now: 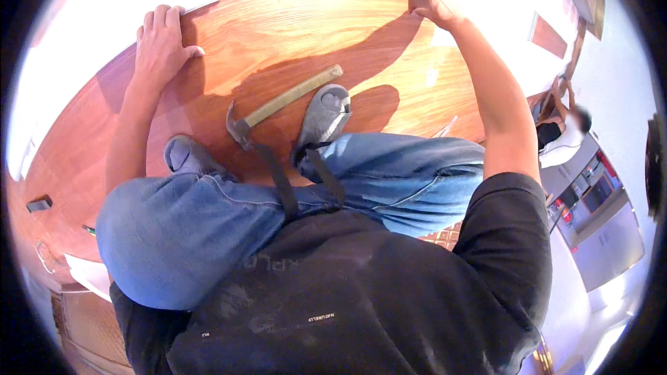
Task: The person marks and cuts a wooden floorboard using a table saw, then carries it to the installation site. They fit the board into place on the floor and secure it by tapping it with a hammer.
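A large wood-grain board (pixel 271 42) lies flat in front of me and under my slippers. My left hand (pixel 161 45) is at its far edge on the left, with the fingers over the edge and the thumb on the top face. At the far edge on the right, my right hand (pixel 436 7) grips the board the same way, its fingertips partly lost in glare. A claw hammer (pixel 285 99) with a pale yellow handle rests on the board between my arms, its dark head close to my feet. Neither hand touches it.
My grey slippers (pixel 325 114) and bent knees in blue jeans (pixel 187 236) are near the hammer. A small dark block (pixel 39 203) sits far left. At right, another person (pixel 566 135) raises their arms near a grey cabinet (pixel 604 236). A brown panel piece (pixel 547 36) is behind my right arm.
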Demonstrator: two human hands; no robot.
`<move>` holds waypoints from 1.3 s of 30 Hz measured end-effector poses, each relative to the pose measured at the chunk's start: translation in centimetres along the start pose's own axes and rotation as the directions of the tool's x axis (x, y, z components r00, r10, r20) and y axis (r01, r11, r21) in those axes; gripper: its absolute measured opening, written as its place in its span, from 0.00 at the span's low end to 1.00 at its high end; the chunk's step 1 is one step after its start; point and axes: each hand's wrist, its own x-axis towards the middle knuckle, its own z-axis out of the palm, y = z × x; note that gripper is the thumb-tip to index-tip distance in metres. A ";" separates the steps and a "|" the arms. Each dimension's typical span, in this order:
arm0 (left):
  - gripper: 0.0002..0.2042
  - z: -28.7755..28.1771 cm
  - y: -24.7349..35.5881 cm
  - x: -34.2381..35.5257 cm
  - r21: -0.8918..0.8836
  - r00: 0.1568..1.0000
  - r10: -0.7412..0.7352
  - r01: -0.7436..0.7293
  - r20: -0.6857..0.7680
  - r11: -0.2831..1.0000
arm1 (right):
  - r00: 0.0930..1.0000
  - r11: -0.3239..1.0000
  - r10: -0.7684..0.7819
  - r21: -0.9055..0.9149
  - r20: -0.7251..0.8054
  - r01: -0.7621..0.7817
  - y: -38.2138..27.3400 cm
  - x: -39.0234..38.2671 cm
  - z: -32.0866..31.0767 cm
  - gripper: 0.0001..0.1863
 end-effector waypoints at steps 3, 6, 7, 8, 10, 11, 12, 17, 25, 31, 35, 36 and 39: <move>0.42 -0.4 0.0 -0.7 0.030 1.000 -0.012 0.012 -0.009 0.999 | 0.994 0.998 0.043 -0.051 0.100 -0.038 -1.0 0.2 -2.3 0.45; 0.43 -0.1 0.1 -0.4 0.001 1.000 0.006 -0.006 -0.023 1.000 | 0.999 0.996 0.044 -0.079 0.025 -0.042 -0.4 0.1 -1.2 0.46; 0.43 0.1 0.0 -0.3 -0.012 1.000 0.000 -0.001 -0.010 1.000 | 0.993 0.995 0.092 -0.056 0.075 -0.088 -0.7 0.0 -1.4 0.48; 0.44 0.2 0.0 -0.2 -0.027 1.000 -0.004 0.004 0.004 1.000 | 0.989 0.997 0.079 -0.019 0.123 -0.077 -0.8 0.5 -1.8 0.49; 0.44 0.0 -0.2 0.1 -0.026 1.000 -0.002 0.003 0.020 1.000 | 0.974 0.996 0.047 0.063 0.222 -0.062 -0.9 1.5 -2.3 0.49; 0.44 -0.1 -0.2 0.2 -0.024 0.999 -0.001 0.001 0.032 1.000 | 0.972 0.998 0.033 0.039 0.235 -0.043 -0.8 1.7 -2.4 0.49; 0.44 -0.1 -0.1 0.3 -0.023 0.999 0.002 -0.001 0.039 1.000 | 0.969 1.000 0.019 0.016 0.248 -0.024 -0.2 1.8 -2.6 0.49; 0.46 -0.7 0.3 1.0 0.018 0.993 -0.003 0.001 0.117 1.000 | 0.963 0.999 -0.013 -0.027 0.269 0.021 0.8 2.6 -2.4 0.50; 0.43 0.2 0.7 0.6 -0.030 0.996 -0.016 0.019 0.088 0.999 | 0.961 0.994 -0.111 0.016 0.255 0.110 0.5 2.8 -3.7 0.48; 0.43 -1.2 1.2 0.8 0.005 0.990 -0.063 0.063 0.129 0.998 | 0.982 0.991 -0.102 -0.072 0.162 0.114 1.5 1.4 -2.8 0.46; 0.45 0.1 1.2 1.6 -0.012 0.989 -0.006 0.008 0.151 1.000 | 0.964 0.993 -0.116 -0.007 0.240 0.121 1.7 3.2 -1.9 0.47; 0.46 0.6 1.0 2.4 -0.010 0.989 0.002 -0.001 0.150 1.000 | 0.958 0.993 -0.110 -0.011 0.266 0.117 2.1 3.7 -2.0 0.48; 0.47 1.3 0.3 2.9 -0.009 0.989 0.006 -0.005 0.151 1.000 | 0.951 0.999 -0.016 -0.037 0.309 0.029 0.1 3.9 -3.3 0.48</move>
